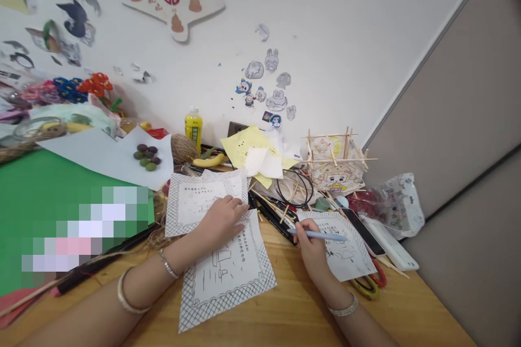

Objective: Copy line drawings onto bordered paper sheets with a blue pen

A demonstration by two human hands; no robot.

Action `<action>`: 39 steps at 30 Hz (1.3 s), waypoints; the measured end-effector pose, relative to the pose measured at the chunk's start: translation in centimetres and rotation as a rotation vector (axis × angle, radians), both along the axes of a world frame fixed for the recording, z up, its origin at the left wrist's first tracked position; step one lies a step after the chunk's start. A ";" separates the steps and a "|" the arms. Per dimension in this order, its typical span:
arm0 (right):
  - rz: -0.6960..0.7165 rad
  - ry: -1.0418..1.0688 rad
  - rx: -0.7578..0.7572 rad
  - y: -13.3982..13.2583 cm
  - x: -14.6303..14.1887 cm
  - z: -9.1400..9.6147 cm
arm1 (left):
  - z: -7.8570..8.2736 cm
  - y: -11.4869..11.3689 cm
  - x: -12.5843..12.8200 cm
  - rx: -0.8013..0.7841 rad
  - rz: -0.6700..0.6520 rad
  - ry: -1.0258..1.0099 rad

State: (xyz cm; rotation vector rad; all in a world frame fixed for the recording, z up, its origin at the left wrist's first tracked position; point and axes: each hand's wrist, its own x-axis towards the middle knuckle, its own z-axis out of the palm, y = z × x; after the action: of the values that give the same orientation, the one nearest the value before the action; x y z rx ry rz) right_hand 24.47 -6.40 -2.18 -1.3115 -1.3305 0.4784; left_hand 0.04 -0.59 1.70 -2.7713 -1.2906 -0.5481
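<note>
Sheets, three with patterned borders, flat on the table (pixel 293 314): left sheet (pixel 195 200), centre sheet (pixel 228 276), right sheet (pixel 350 255)

All three show black line art and text only. No colour on any that I can see, so my read is the work on them is at or near its start; the print is too small to check marks

Stick frame (pixel 336 165) at the back by the wall carries a coloured panel and looks assembled

Left hand (pixel 222 222): palm down, fingers loosely extended, gripping nothing. It rests on the top edge of centre sheet where that meets left sheet, pinning both

Right hand (pixel 311 249): closed round a light blue pen (pixel 321 236), held near horizontal over the left edge of right sheet. Pen touching paper or not: cannot tell

Phone (pixel 364 233) lies just beside right sheet; loose sticks (pixel 285 209) lie between the sheets
</note>
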 end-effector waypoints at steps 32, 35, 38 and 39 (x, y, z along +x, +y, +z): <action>0.484 0.406 -0.233 0.2 -0.2 0.0 | -1.0 1.3 -0.2 -0.345 0.150 -0.789; 0.555 0.489 -0.238 0.3 -0.4 0.3 | -1.5 2.0 -0.2 -0.412 0.181 -0.934; 0.562 0.559 -0.216 0.7 -0.3 0.4 | -1.9 2.5 -0.2 -0.489 0.182 -1.049; 0.552 0.567 -0.211 0.8 -0.2 0.4 | -2.0 2.7 -0.3 -0.514 0.178 -1.082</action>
State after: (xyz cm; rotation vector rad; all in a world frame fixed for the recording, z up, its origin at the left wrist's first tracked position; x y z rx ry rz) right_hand 24.27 -5.63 -1.78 -0.8523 -1.1564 1.2973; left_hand -0.24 2.09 -0.28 -2.6465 -2.0186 -2.1430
